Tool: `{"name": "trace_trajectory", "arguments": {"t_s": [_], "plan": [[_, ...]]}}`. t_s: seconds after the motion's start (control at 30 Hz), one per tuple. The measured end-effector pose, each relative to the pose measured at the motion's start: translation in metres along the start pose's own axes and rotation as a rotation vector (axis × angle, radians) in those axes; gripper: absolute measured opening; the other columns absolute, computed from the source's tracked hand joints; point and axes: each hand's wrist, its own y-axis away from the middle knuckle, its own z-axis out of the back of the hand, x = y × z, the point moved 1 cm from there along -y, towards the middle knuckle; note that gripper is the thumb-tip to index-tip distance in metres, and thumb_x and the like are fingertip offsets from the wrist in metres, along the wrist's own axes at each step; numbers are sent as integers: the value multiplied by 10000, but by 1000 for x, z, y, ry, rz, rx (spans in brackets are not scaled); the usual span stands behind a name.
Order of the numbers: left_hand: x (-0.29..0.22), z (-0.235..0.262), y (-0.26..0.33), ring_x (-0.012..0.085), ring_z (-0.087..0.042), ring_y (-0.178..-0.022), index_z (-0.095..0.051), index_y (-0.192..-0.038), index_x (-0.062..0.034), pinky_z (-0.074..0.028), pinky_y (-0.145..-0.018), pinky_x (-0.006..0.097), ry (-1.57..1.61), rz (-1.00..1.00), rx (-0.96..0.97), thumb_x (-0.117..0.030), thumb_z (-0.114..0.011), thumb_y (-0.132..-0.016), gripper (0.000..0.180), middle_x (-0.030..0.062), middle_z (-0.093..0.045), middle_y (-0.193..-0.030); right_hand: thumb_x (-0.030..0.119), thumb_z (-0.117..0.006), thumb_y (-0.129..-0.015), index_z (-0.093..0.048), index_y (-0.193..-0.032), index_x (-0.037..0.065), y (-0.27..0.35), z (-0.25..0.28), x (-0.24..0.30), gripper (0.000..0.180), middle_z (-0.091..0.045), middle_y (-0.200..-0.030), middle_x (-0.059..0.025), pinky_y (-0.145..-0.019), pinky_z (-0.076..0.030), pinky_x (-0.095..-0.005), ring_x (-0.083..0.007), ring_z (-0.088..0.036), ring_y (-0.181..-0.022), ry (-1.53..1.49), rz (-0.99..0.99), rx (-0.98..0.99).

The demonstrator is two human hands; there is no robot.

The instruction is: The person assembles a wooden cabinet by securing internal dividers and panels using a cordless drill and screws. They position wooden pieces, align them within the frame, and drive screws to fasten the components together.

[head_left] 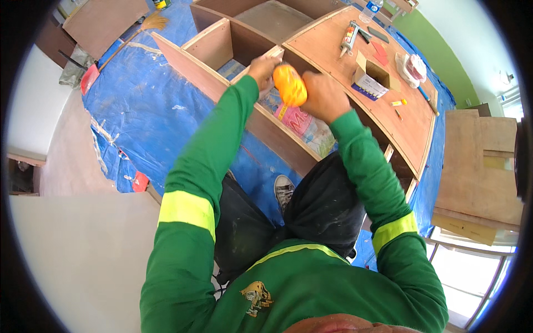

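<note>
An orange-yellow power drill (290, 86) is held in my right hand (326, 97), whose fingers wrap its grip, mostly hidden. The drill is over the upper edge of a brown plywood cabinet frame (282, 125), by one of its dividers. My left hand (263, 71) is closed just left of the drill, at the divider's edge. What its fingers pinch is hidden behind the hand and the drill. The drill's tip cannot be seen either. Inside the frame, under my hands, is a pink printed bag (297, 119).
On the cabinet's wooden panel (411, 130) lie a caulking gun (348, 40), an open small box (371, 80), red paper pieces (380, 54), a plastic bag (413, 67) and a hammer-like handle (428, 101). Blue sheeting (150, 111) covers the floor; a broom (151, 23) lies at left.
</note>
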Motion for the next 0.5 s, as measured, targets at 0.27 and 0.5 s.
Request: {"name": "trace_trajectory", "arguments": {"t_s": [0.27, 0.5], "plan": [[-50, 34, -64, 301, -768, -1017, -646, -1292, 49, -662, -905, 363, -96, 121, 172, -242, -532, -1132, 351, 196, -727, -1212, 305, -707, -920, -775, -1076, -4, -170, 43, 17, 353, -786, -936, -202, -807, -617, -445, -308, -784, -870, 98, -91, 462], [-29, 98, -147, 275, -736, -1161, -609, -1357, 60, -622, -988, 324, -109, 35, 158, -137, -387, -1173, 349, 222, -738, -1247, 286, -729, -881, -846, -1087, 49, -232, 28, 30, 335, -825, -1037, -164, -801, -637, -413, -274, -811, -902, 190, -84, 577]]}}
